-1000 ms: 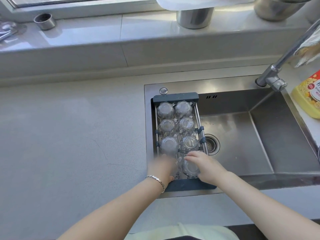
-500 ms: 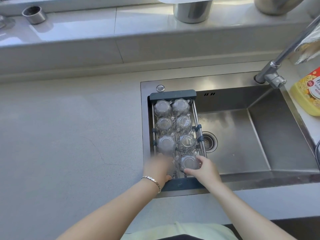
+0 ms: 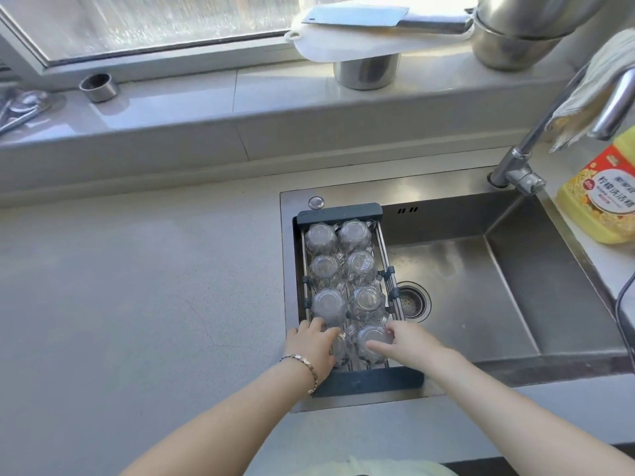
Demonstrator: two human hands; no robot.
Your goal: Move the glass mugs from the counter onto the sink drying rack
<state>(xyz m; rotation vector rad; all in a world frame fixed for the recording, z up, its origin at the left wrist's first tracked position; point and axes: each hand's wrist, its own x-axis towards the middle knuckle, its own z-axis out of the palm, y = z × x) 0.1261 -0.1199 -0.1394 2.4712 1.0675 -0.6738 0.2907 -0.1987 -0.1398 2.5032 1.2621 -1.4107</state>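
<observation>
A dark-framed wire drying rack (image 3: 339, 213) spans the left end of the sink. Several clear glass mugs (image 3: 321, 237) stand upside down in it in two columns. My left hand (image 3: 311, 345), with a bracelet on the wrist, lies over the nearest left mug (image 3: 340, 348) and hides most of it. My right hand (image 3: 409, 345) grips the nearest right mug (image 3: 372, 340), thumb on its near side and fingers on its right side. Both mugs sit in the rack.
The steel sink basin (image 3: 457, 290) with its drain lies right of the rack. A faucet (image 3: 519, 170) with a cloth and a yellow detergent bottle (image 3: 601, 197) stand at the right. A grey counter (image 3: 137, 304) stretches left. Steel pots, a cutting board and a cleaver sit on the windowsill.
My right hand has slid from on top of the nearest right mug to its right side. My left hand stays on the nearest left mug. The view has tilted up.
</observation>
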